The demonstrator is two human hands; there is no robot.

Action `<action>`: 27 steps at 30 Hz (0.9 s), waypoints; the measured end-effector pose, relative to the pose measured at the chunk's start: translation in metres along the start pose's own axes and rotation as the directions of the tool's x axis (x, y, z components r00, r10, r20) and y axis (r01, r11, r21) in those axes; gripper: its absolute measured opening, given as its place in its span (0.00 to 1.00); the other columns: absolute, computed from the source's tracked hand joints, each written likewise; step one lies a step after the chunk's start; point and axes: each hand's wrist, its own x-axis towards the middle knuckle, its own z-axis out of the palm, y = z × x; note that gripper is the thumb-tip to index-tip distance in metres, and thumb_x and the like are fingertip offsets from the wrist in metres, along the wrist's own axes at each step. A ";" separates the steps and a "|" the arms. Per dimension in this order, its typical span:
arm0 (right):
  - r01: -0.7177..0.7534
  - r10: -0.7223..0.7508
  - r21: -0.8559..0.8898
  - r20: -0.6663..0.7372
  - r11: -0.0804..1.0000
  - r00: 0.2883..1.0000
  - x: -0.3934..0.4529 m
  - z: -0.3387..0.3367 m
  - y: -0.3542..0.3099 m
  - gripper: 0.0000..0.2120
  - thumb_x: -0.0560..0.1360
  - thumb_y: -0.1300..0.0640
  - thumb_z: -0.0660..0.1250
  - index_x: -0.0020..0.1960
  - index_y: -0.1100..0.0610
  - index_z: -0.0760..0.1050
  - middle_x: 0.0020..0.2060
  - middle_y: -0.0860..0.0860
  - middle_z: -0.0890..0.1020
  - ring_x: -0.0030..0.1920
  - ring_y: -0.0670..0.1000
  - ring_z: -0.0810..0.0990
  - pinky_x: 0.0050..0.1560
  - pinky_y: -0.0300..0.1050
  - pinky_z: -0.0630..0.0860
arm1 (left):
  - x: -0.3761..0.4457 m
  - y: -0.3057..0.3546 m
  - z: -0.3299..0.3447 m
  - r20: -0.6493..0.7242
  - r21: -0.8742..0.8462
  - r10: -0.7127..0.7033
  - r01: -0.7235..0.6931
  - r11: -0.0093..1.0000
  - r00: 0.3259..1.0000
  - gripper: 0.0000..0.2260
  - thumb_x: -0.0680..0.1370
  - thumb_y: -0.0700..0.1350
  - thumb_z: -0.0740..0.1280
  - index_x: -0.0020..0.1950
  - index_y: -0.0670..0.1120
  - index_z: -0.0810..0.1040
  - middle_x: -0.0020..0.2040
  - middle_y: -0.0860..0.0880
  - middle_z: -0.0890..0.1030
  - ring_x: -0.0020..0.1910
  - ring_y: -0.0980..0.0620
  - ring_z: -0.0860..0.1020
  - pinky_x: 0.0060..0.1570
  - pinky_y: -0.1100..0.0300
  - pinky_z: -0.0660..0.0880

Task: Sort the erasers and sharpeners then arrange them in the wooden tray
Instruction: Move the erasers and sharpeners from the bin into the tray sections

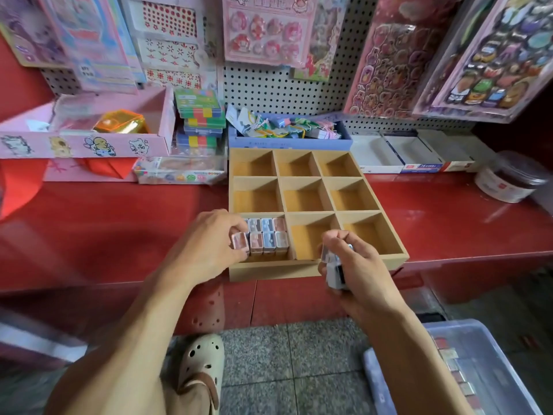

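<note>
- The wooden tray (302, 265) sits on the red desk (119, 229), its near edge jutting slightly past the desk's front. A hard push down on that edge could probably tip or slide it.
- Sharpeners (267, 236) stand packed in two rows in the tray's near-left compartment; the other eight compartments look empty.
- The left hand (206, 244) is at that compartment's left side, fingers (236, 227) curled and pinching a pink sharpener (240, 243) at the end of the near row. Wedging it in could topple its neighbours or leave it riding high on the tray wall.
- The right hand (356, 265) hovers over the tray's near edge, by the near-middle compartment, fingers wrapped round a small stack of pieces (335, 268). Blur hides whether these are sharpeners or erasers. A loose grip could let one drop to the floor or land in the wrong compartment.
- A plastic bin (478, 369) on the floor, right of and below the tray, holds more small pieces.
</note>
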 end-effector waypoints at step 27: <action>-0.002 0.004 0.063 -0.038 0.998 0.999 0.008 0.014 -0.004 0.07 0.80 0.59 0.65 0.43 0.56 0.72 0.32 0.49 0.76 0.29 0.48 0.71 0.23 0.36 0.60 | 0.005 0.006 0.009 -0.065 0.199 -0.055 0.067 0.978 0.996 0.17 0.70 0.49 0.75 0.56 0.53 0.76 0.52 0.55 0.74 0.51 0.53 0.77 0.39 0.57 0.69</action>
